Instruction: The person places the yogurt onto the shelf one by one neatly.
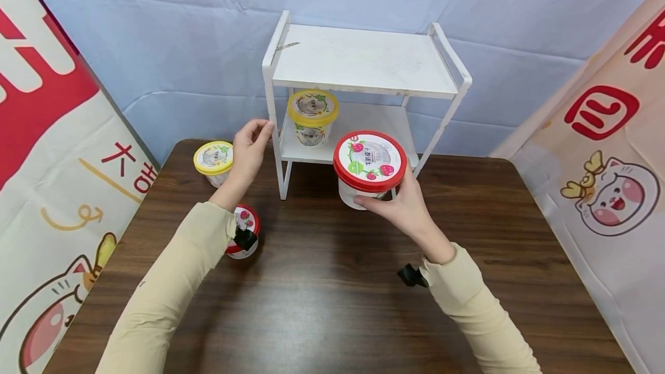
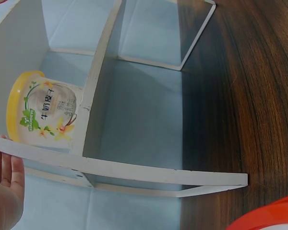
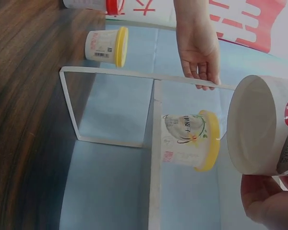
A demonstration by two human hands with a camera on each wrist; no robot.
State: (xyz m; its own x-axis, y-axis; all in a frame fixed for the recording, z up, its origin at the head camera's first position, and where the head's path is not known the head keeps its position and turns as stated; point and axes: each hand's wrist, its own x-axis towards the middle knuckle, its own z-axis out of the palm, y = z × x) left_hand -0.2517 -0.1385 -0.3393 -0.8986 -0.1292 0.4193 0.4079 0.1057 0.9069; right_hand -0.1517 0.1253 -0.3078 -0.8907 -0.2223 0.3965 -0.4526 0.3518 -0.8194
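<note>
In the head view my right hand [image 1: 402, 201] grips a tub with a red lid [image 1: 370, 160] and strawberry pictures, raised in front of the shelf's right half. Its white base shows in the right wrist view, fingers [image 3: 269, 201] around its side. My left hand [image 1: 251, 152] is at the left front post of a white two-tier shelf [image 1: 363, 59], its fingertips holding the post. A yellow-lidded tub [image 1: 313, 117] stands upright on the lower tier, at the left, just beside that hand.
On the brown table [image 1: 322, 293], left of the shelf, stands another yellow-lidded tub [image 1: 214, 160]. A second red-lidded tub [image 1: 244, 229] sits nearer, partly hidden by the left forearm. Pale blue cloth [image 1: 182, 45] hangs behind, with printed banners at both sides.
</note>
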